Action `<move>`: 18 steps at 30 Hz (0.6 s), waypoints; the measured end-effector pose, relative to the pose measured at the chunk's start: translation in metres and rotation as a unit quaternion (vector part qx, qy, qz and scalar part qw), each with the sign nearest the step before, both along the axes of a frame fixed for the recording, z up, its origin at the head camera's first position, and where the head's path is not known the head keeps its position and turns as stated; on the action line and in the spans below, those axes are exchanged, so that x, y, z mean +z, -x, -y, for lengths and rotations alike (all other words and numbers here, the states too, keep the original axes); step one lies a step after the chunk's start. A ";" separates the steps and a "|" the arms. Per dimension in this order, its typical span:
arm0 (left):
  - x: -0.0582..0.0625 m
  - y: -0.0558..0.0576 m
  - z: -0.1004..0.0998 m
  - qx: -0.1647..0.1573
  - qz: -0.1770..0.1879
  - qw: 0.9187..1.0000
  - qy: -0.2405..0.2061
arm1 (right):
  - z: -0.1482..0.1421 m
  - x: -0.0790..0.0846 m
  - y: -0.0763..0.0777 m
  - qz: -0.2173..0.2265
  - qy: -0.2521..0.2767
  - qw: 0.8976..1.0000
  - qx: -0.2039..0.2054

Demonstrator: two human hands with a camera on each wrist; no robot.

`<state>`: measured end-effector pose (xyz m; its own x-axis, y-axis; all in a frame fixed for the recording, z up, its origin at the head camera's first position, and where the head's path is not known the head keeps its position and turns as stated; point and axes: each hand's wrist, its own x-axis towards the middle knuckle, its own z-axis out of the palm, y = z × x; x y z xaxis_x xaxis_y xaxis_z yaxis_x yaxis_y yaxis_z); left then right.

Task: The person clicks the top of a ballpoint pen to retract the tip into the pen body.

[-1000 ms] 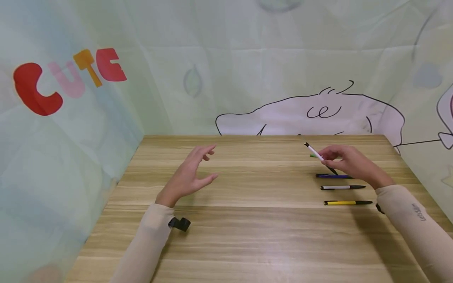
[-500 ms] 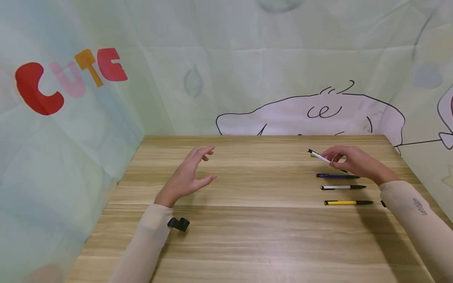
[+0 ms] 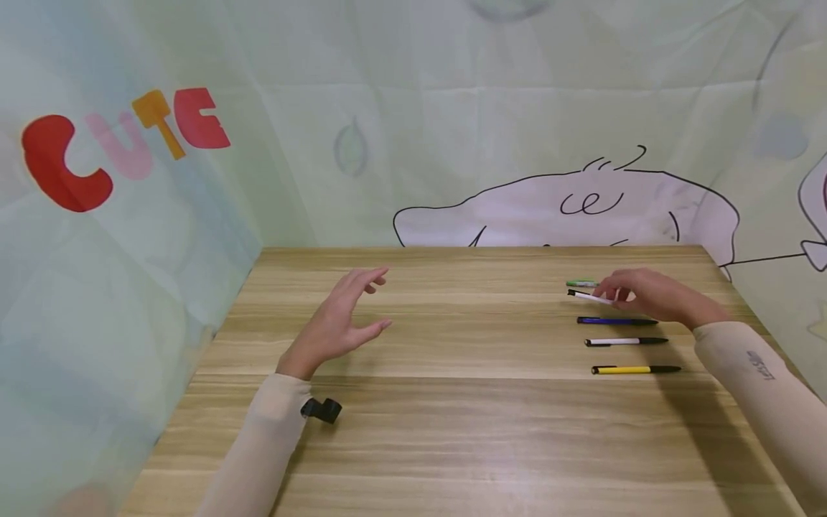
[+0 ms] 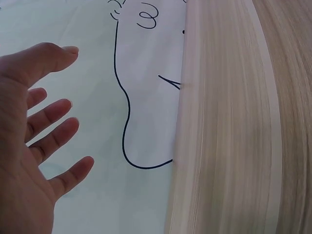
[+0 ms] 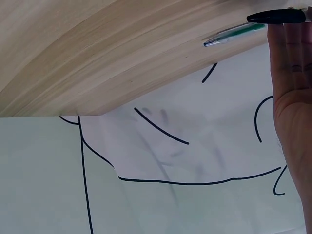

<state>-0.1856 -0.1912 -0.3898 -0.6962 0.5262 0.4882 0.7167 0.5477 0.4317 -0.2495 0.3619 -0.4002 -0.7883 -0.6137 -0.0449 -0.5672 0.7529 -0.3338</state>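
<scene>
At the right of the table, my right hand [image 3: 652, 293] pinches a white pen [image 3: 591, 296] with black ends, low over the wood between two others. Just behind it lies a green pen [image 3: 581, 283], partly covered by my fingers. In front lie a blue pen [image 3: 617, 321], a second white-and-black pen [image 3: 625, 342] and a yellow pen [image 3: 636, 370], roughly parallel. The right wrist view shows the held pen's black end [image 5: 275, 17] beside the clear-tipped green pen [image 5: 234, 34]. My left hand [image 3: 339, 316] hovers over the left side, fingers apart and holding nothing.
The wood-grain table [image 3: 452, 431] ends at a printed cloth backdrop [image 3: 310, 165] behind it, and more cloth hangs along the left side. A small black device [image 3: 321, 410] sits at my left cuff.
My right hand has lowered the white pen and turned it from a steep slant to nearly parallel with the other pens. The left hand has barely moved.
</scene>
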 end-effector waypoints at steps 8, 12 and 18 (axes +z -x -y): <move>0.000 -0.002 0.006 0.009 -0.011 1.000 0.012 | -0.005 -0.004 0.004 -0.008 -0.033 0.999 0.010; -0.002 -0.003 0.011 0.016 -0.018 1.000 0.016 | -0.007 -0.005 0.004 -0.011 -0.044 0.999 0.018; -0.003 -0.006 0.015 0.020 -0.008 1.000 0.016 | -0.010 -0.009 0.005 -0.017 -0.047 0.998 0.026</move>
<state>-0.1793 -0.2057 -0.3929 -0.7093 0.5142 0.4823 0.7006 0.5897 0.4017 -0.2546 0.3714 -0.4089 -0.7570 -0.6486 -0.0793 -0.6163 0.7491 -0.2429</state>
